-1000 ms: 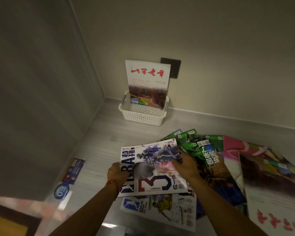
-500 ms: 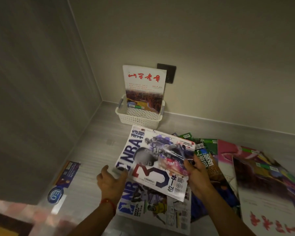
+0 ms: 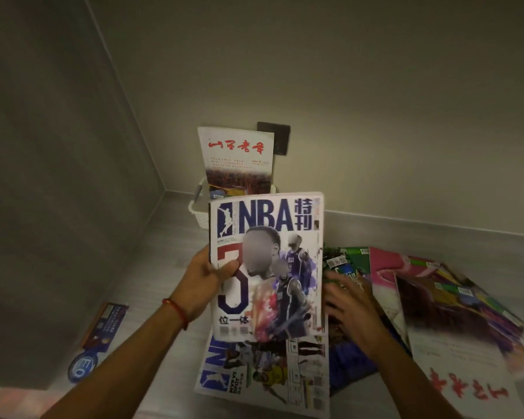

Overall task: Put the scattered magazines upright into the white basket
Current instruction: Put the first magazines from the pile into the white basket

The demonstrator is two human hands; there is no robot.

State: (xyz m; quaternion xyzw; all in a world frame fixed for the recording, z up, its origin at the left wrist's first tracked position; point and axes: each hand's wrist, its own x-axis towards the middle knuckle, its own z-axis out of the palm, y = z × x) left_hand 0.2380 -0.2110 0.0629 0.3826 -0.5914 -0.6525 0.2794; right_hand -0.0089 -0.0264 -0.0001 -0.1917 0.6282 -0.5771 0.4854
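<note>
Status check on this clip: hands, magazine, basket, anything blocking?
Left hand grips NBA magazine, upright, off the pile. Right hand open over scattered magazines. White basket behind it holds one upright magazine. Nothing between.

Dim, warm-grey light throughout. Brightest patch on the back wall (image 3: pixel 375 101) above and right of the wall plate (image 3: pixel 273 137); light seems to fall from above right. Left wall (image 3: pixel 49 176) far left of the plate sits in deep shadow. Wide-angle bend: the corner seam left of the plate leans and curves. Motion blur smears the right hand (image 3: pixel 350 300) and the magazines (image 3: pixel 454 313) below right of the plate; lower corners soft. No glare. Grain in dark areas.
</note>
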